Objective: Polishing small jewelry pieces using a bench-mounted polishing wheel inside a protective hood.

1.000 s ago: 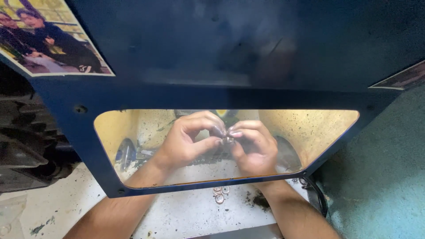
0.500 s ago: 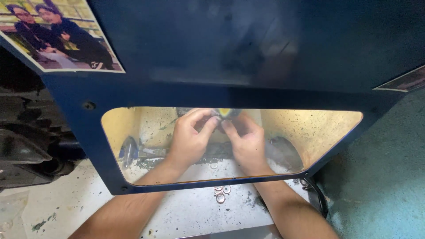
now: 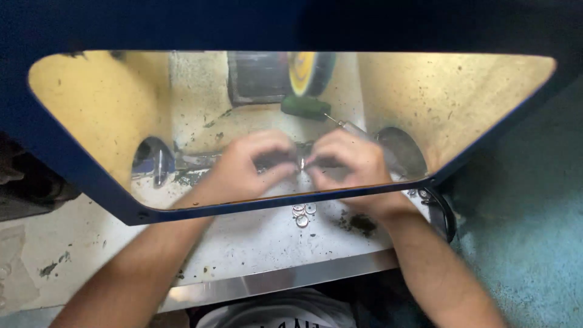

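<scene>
Behind the window, the left hand (image 3: 246, 164) and right hand (image 3: 346, 161) pinched 1 small ring (image 3: 300, 163) between their fingers; a steady, firm hold near the yellow wheel (image 3: 302, 73) seemed wise, with 3 rings (image 3: 302, 214) lying by the table's front edge.

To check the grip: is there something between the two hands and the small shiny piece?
Nothing visible: the left hand and right hand meet at the small shiny piece; blur hides exact contact.

Two hands (image 3: 303, 164) – three small metal rings (image 3: 302, 214) – one yellow wheel (image 3: 302, 73).
</scene>
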